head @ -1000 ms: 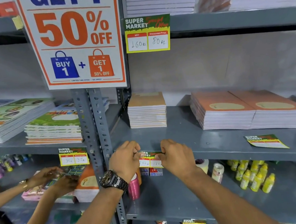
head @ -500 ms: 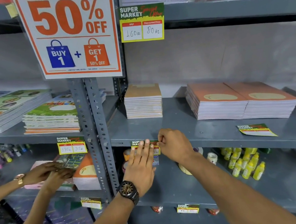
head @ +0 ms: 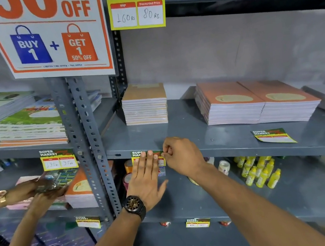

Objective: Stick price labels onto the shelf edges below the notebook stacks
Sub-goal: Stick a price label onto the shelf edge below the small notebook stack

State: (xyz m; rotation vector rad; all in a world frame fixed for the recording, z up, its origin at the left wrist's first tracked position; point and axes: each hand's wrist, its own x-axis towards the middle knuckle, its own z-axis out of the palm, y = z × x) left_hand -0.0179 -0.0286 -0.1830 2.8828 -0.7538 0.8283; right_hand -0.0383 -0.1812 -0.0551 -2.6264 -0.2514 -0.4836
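A green and yellow price label [head: 136, 154] sits on the front edge of the grey shelf [head: 230, 149], below a small tan notebook stack [head: 145, 104]. My left hand [head: 146, 179] lies flat over the label, fingers spread and pressing on it. My right hand [head: 182, 156] pinches the label's right end between finger and thumb. Most of the label is hidden under my fingers. A second, loose label [head: 273, 136] lies flat on the shelf top, in front of two orange notebook stacks [head: 255, 101].
Another person's two hands [head: 36, 190] handle goods on the lower left shelf. A filled-in label [head: 58, 159] hangs under the green notebook stack [head: 30, 124]. A perforated upright post [head: 87, 142] divides the bays. Yellow bottles [head: 259, 170] and tape rolls stand below.
My left hand went from gripping the label's left end to lying flat over it. The view has dropped and moved closer to the shelf edge. The right hand keeps its pinch.
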